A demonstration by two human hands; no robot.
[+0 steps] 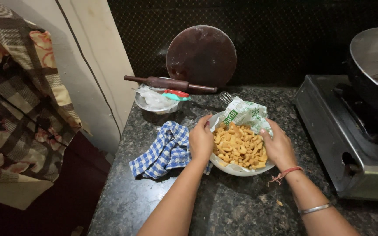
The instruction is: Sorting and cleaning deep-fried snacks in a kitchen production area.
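Observation:
A white bowl (pixel 235 169) lined with white and green printed paper (pixel 246 113) stands on the dark granite counter, filled with small golden fried snack pieces (pixel 239 146). My left hand (pixel 201 140) grips the bowl's left rim, fingers curled over the edge. On the right rim rests my right hand (pixel 278 146), fingers pressed against the paper and the snacks. A red thread and a metal bangle circle that wrist.
A blue and white checked cloth (pixel 165 150) lies left of the bowl. Behind stand a steel bowl with plastic (pixel 156 102), a wooden rolling pin (pixel 171 83), and a round board (pixel 202 54). A gas stove (pixel 351 144) carries a steel wok (pixel 372 61) on the right. Patterned fabric (pixel 18 96) hangs left.

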